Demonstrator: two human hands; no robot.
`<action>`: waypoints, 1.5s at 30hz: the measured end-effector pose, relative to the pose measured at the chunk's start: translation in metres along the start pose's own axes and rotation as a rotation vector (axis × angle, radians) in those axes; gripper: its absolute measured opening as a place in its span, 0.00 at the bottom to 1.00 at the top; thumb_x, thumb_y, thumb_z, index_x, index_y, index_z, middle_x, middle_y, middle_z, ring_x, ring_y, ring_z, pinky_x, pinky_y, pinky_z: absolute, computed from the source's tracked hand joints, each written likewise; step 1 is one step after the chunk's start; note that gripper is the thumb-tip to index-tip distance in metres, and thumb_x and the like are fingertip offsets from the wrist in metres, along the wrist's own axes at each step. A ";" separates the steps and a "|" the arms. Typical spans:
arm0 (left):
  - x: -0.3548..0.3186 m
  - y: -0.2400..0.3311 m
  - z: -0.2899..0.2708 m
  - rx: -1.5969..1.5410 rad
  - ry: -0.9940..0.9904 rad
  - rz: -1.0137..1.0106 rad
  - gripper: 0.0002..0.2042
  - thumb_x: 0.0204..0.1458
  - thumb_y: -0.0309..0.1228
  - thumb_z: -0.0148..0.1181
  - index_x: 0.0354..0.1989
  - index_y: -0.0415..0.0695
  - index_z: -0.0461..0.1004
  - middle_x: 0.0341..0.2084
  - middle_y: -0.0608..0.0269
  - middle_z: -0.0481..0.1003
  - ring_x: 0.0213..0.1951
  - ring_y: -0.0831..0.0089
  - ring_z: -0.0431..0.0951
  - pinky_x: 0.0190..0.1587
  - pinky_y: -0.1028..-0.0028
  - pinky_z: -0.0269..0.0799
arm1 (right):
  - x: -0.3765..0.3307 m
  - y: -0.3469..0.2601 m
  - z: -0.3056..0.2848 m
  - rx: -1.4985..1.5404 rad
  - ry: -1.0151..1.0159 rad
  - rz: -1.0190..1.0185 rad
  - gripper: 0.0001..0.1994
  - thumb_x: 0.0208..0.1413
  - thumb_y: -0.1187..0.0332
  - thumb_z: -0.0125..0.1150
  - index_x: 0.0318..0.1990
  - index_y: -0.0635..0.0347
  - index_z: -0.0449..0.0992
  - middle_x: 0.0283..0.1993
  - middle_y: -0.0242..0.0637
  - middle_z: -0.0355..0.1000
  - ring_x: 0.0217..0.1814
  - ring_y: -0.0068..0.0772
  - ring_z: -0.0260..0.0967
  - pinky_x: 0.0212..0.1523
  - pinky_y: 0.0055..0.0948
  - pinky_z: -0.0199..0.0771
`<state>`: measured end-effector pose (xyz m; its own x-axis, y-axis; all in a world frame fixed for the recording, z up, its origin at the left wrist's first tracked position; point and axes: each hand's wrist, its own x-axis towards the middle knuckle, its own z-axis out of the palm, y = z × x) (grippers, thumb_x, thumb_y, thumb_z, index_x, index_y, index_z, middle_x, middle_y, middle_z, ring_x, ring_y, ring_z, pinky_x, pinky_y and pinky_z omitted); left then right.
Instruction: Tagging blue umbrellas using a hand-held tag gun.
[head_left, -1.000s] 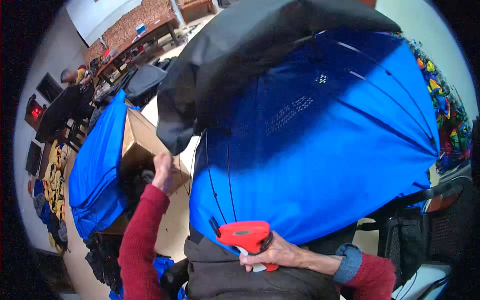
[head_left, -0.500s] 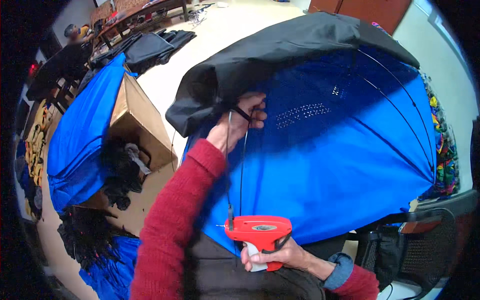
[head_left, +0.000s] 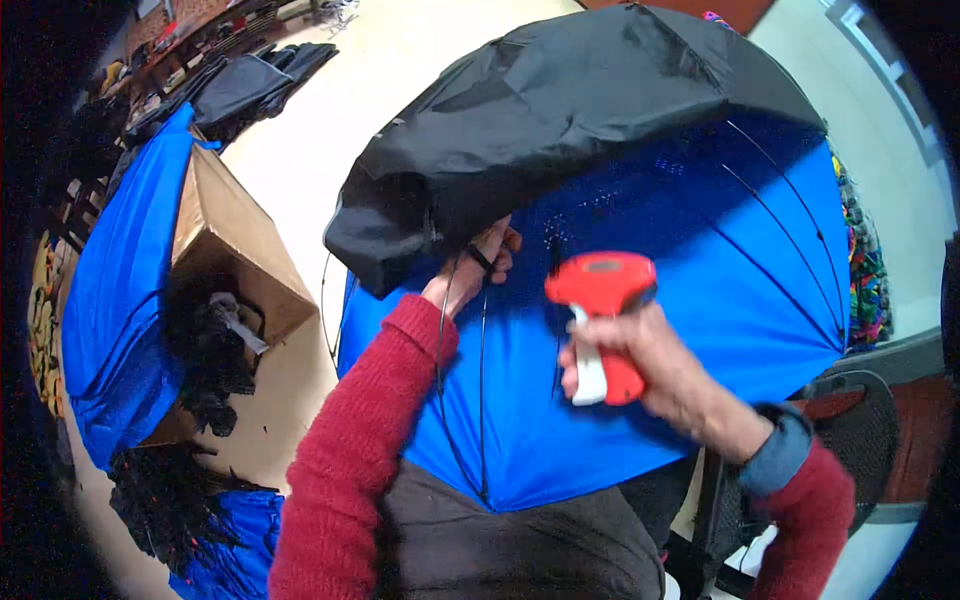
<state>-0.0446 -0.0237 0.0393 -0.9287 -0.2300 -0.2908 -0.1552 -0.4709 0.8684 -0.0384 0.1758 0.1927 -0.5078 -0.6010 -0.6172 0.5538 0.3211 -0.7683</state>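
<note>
Right hand (head_left: 645,345) closes round a red-and-white pistol-shaped plastic tool (head_left: 605,282); left hand (head_left: 495,252), fingers curled, hold unclear, sits under crumpled black fabric (head_left: 560,105)'s edge; pale floor (head_left: 370,80) extends toward eleven o'clock.

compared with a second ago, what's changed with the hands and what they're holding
The left hand has gone from near the box rightward and forward, to the black cloth; its grip is unclear. The right hand has carried the red tagging gun forward over the blue umbrella. Its hold on the gun stayed.
</note>
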 end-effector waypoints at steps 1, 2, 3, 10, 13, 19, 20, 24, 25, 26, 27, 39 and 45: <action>-0.003 0.002 0.001 -0.018 -0.008 -0.036 0.20 0.53 0.52 0.45 0.26 0.46 0.65 0.16 0.72 0.61 0.14 0.83 0.57 0.15 0.82 0.52 | 0.011 -0.010 -0.002 -0.065 0.003 -0.040 0.14 0.47 0.73 0.55 0.41 0.65 0.62 0.28 0.45 0.70 0.23 0.38 0.71 0.25 0.35 0.75; -0.005 0.002 0.000 -0.037 -0.015 -0.073 0.20 0.53 0.52 0.45 0.25 0.46 0.65 0.16 0.73 0.61 0.14 0.84 0.56 0.15 0.82 0.51 | 0.026 -0.018 -0.005 -0.072 0.040 -0.058 0.13 0.47 0.73 0.55 0.41 0.64 0.63 0.28 0.45 0.70 0.23 0.37 0.71 0.24 0.35 0.76; -0.007 0.001 -0.001 -0.036 -0.009 -0.071 0.20 0.53 0.52 0.45 0.25 0.46 0.65 0.16 0.73 0.61 0.14 0.84 0.56 0.15 0.82 0.51 | 0.043 -0.022 -0.007 -0.081 0.069 -0.078 0.13 0.47 0.73 0.55 0.40 0.64 0.63 0.28 0.45 0.70 0.23 0.37 0.71 0.24 0.35 0.76; -0.011 -0.004 0.001 0.080 0.019 0.042 0.20 0.54 0.52 0.44 0.24 0.47 0.66 0.15 0.73 0.62 0.14 0.84 0.54 0.15 0.81 0.50 | 0.145 0.011 -0.024 0.195 0.129 -0.455 0.10 0.47 0.74 0.54 0.38 0.63 0.65 0.26 0.42 0.70 0.22 0.36 0.71 0.23 0.34 0.76; -0.013 -0.005 -0.001 0.146 0.044 0.023 0.20 0.53 0.52 0.45 0.24 0.46 0.67 0.16 0.72 0.64 0.14 0.85 0.55 0.15 0.82 0.51 | 0.164 0.028 -0.020 0.275 0.063 -0.489 0.08 0.47 0.73 0.54 0.36 0.62 0.67 0.24 0.40 0.69 0.20 0.36 0.69 0.19 0.32 0.73; -0.016 -0.001 -0.004 0.102 0.011 -0.001 0.21 0.53 0.53 0.45 0.26 0.45 0.68 0.17 0.70 0.67 0.14 0.85 0.57 0.15 0.82 0.53 | 0.163 0.034 -0.012 0.260 0.115 -0.412 0.05 0.46 0.74 0.53 0.32 0.62 0.68 0.23 0.39 0.69 0.20 0.35 0.69 0.17 0.31 0.71; -0.015 -0.001 -0.004 0.111 0.036 0.002 0.21 0.53 0.53 0.45 0.26 0.45 0.68 0.17 0.70 0.67 0.14 0.84 0.58 0.15 0.82 0.53 | 0.161 0.036 -0.011 0.283 0.094 -0.403 0.07 0.46 0.75 0.53 0.34 0.63 0.67 0.24 0.40 0.69 0.21 0.35 0.69 0.19 0.31 0.72; -0.012 0.001 0.002 0.138 0.068 -0.015 0.21 0.52 0.52 0.46 0.25 0.45 0.68 0.17 0.70 0.66 0.14 0.83 0.58 0.16 0.82 0.53 | 0.158 0.040 -0.015 0.358 0.036 -0.354 0.11 0.46 0.75 0.52 0.39 0.63 0.64 0.27 0.43 0.70 0.23 0.36 0.70 0.23 0.33 0.75; -0.012 0.003 0.003 0.145 0.057 -0.031 0.20 0.52 0.52 0.47 0.25 0.46 0.68 0.16 0.70 0.66 0.14 0.83 0.57 0.16 0.81 0.53 | 0.159 0.040 -0.018 0.383 0.010 -0.324 0.12 0.47 0.75 0.52 0.41 0.63 0.64 0.28 0.43 0.70 0.24 0.36 0.71 0.24 0.33 0.75; -0.011 0.003 0.004 0.152 0.045 -0.047 0.20 0.52 0.52 0.47 0.24 0.46 0.67 0.16 0.70 0.65 0.14 0.82 0.57 0.16 0.81 0.54 | 0.159 0.039 -0.020 0.407 -0.016 -0.294 0.13 0.48 0.74 0.52 0.42 0.63 0.63 0.29 0.44 0.70 0.25 0.37 0.71 0.26 0.34 0.76; -0.011 0.002 0.000 0.155 0.051 -0.052 0.20 0.52 0.52 0.47 0.24 0.46 0.67 0.16 0.70 0.65 0.14 0.82 0.57 0.16 0.81 0.54 | 0.158 0.036 -0.020 0.412 -0.020 -0.289 0.13 0.48 0.74 0.52 0.42 0.63 0.63 0.29 0.44 0.70 0.25 0.37 0.71 0.26 0.34 0.76; -0.014 0.007 -0.001 0.185 0.073 -0.127 0.20 0.57 0.41 0.42 0.59 0.63 0.55 0.21 0.67 0.69 0.16 0.80 0.64 0.15 0.80 0.57 | 0.147 0.026 -0.037 0.418 -0.236 -0.174 0.18 0.50 0.70 0.53 0.49 0.60 0.60 0.31 0.46 0.70 0.29 0.40 0.72 0.31 0.37 0.77; -0.020 0.013 0.007 0.183 0.070 -0.102 0.20 0.57 0.43 0.42 0.58 0.63 0.56 0.20 0.69 0.68 0.15 0.81 0.61 0.14 0.81 0.55 | 0.147 0.027 -0.027 0.441 -0.213 -0.219 0.18 0.49 0.71 0.54 0.48 0.60 0.61 0.31 0.46 0.70 0.28 0.40 0.72 0.31 0.38 0.77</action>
<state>-0.0311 -0.0190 0.0594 -0.8804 -0.2505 -0.4026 -0.3116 -0.3343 0.8895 -0.1164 0.1157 0.0767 -0.5225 -0.7695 -0.3674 0.6982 -0.1387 -0.7024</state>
